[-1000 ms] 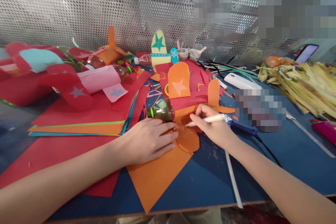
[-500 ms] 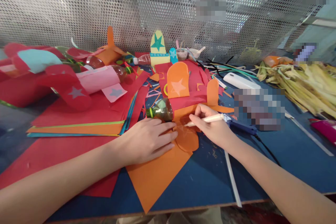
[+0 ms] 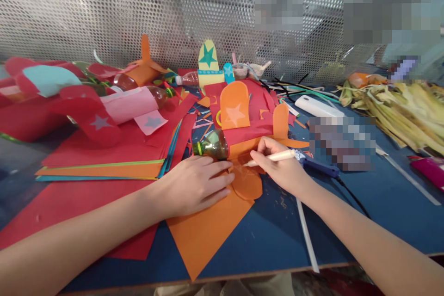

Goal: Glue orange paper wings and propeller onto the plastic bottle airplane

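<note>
Pinched in my right hand (image 3: 282, 166) is a white pen-like marker (image 3: 277, 156). Its tip meets the lower orange wing (image 3: 248, 187) of a paper plane built round a green plastic bottle (image 3: 213, 144). A faint star shape shows on that wing under the tip. My left hand (image 3: 199, 185) lies with fingers stretched out, fingertips on the wing's left edge, just below the bottle neck. The plane's upper orange wing (image 3: 235, 105) carries a pale star, and an orange tail fin (image 3: 280, 120) stands at its right end. Beneath the left hand lies an orange paper sheet (image 3: 211, 236).
Left are stacked coloured sheets (image 3: 104, 169) and a pink bottle plane (image 3: 132, 104). A yellow bottle plane (image 3: 210, 76) stands at the back. To the right are a blue glue gun (image 3: 319, 166), a white glue stick (image 3: 307, 236), a white power strip (image 3: 319, 107) and dried husks (image 3: 398, 106).
</note>
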Available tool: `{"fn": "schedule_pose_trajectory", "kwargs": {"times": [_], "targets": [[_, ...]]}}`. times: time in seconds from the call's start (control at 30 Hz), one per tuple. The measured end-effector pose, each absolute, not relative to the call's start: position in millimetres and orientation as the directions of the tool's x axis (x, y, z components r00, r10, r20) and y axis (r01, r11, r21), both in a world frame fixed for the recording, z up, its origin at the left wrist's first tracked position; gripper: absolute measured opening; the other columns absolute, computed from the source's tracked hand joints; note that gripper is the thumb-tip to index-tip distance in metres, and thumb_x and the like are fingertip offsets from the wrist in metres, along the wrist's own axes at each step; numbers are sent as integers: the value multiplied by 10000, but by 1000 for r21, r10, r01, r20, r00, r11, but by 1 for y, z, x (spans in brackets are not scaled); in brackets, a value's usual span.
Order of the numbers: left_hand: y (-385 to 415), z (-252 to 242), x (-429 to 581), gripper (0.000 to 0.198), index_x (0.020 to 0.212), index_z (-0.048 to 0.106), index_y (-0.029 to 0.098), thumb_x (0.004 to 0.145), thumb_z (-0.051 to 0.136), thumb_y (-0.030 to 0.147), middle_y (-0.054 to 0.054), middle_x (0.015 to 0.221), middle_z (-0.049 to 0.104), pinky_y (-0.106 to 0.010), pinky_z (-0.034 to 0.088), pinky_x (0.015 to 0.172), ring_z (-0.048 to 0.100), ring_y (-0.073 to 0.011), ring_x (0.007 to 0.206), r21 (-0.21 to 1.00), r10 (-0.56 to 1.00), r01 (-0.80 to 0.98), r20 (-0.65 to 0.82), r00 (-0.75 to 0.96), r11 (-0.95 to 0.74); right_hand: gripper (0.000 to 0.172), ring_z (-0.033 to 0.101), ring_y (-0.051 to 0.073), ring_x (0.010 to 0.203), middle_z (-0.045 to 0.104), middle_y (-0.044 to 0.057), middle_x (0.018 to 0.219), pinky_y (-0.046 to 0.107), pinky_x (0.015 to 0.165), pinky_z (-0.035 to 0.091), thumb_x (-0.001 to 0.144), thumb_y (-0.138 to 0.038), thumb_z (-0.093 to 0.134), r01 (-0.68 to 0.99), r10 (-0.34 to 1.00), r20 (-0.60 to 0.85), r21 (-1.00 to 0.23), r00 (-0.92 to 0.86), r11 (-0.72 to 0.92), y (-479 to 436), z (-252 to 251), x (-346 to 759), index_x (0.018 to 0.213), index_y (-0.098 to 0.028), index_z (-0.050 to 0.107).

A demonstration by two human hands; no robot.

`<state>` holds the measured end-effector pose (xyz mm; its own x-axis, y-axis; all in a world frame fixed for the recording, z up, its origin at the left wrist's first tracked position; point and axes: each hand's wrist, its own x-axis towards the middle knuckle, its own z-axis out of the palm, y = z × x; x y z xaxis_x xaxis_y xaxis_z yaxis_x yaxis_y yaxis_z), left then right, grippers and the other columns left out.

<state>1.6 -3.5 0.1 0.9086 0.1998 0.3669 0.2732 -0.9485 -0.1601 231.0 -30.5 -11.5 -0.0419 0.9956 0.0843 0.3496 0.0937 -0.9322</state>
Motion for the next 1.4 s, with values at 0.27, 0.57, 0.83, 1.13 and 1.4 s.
{"fn": "schedule_pose_trajectory", "kwargs": {"times": [0.27,0.57,0.83,1.13,1.4], "targets": [[-4,0,1,321,1082,663,164,975,389,290,-105,1130,704,-331,543,665,651,-190,777,-161,192,269,377,906,-950,274,566,117,586,382,-60,623,242,572,464,829,-354,565,391,994,107,-914,-33,112,-31,-10,231,686,-225,369],[-3,-1,1,310,1100,659,165,967,408,290,-103,1139,703,-346,553,656,663,-200,761,-155,195,268,373,907,-951,261,396,84,514,340,-74,587,222,525,382,818,-313,546,442,986,168,-883,-21,160,-31,-5,230,655,-222,363],[-4,0,1,309,1086,665,170,969,405,290,-100,1132,707,-347,554,659,667,-196,755,-137,208,277,377,903,-951,266,388,79,515,357,-74,607,225,528,379,833,-332,548,432,987,153,-889,-37,154,-31,-7,230,668,-220,371],[-3,0,1,306,1089,663,174,968,406,287,-102,1131,705,-337,547,668,665,-189,761,-146,210,281,373,904,-949,256,422,84,526,378,-69,609,226,530,377,828,-324,550,438,986,163,-885,-33,161,-31,-7,231,671,-219,377],[-3,0,1,319,1094,664,171,971,397,294,-99,1140,703,-337,547,657,661,-193,757,-150,204,276,375,904,-950,254,370,83,517,335,-78,578,225,522,363,809,-291,535,444,984,176,-881,-13,164,-31,-6,231,647,-223,350]]}}
